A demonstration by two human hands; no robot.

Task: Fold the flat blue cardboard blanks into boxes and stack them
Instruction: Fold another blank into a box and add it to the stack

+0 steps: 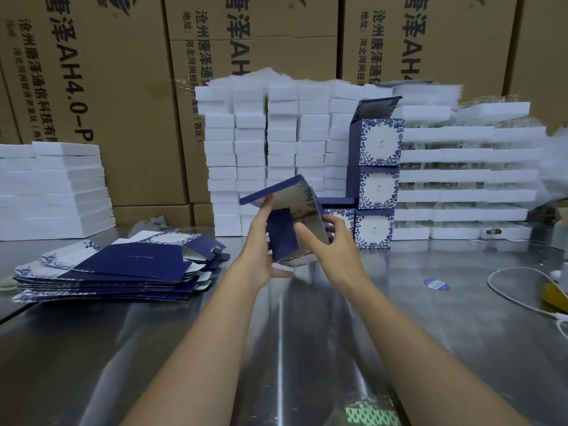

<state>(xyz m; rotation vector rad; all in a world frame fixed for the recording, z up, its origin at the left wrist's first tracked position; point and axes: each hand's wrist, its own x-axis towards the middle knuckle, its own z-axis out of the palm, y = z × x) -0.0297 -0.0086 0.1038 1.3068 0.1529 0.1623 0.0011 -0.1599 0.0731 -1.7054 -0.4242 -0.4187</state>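
Note:
A half-formed blue and white box (287,216) hangs tilted above the metal table (276,333), a dark blue flap showing on its near side. My left hand (261,250) grips its left side, thumb under the lower edge and fingers up along the panel. My right hand (325,244) holds the right side, thumb on the near face and fingers behind. A pile of flat blue blanks (123,269) lies at the left. Folded boxes (376,179) stand stacked three high behind my hands, the top one with its lid open, and another low one beside them.
White foam blocks (270,142) are piled in columns at the back, with more (52,189) at the far left. Trays of white foam (467,173) rise at the right. Brown cartons (101,87) form the back wall. A white cable (516,290) and a blue sticker (435,284) lie at the right.

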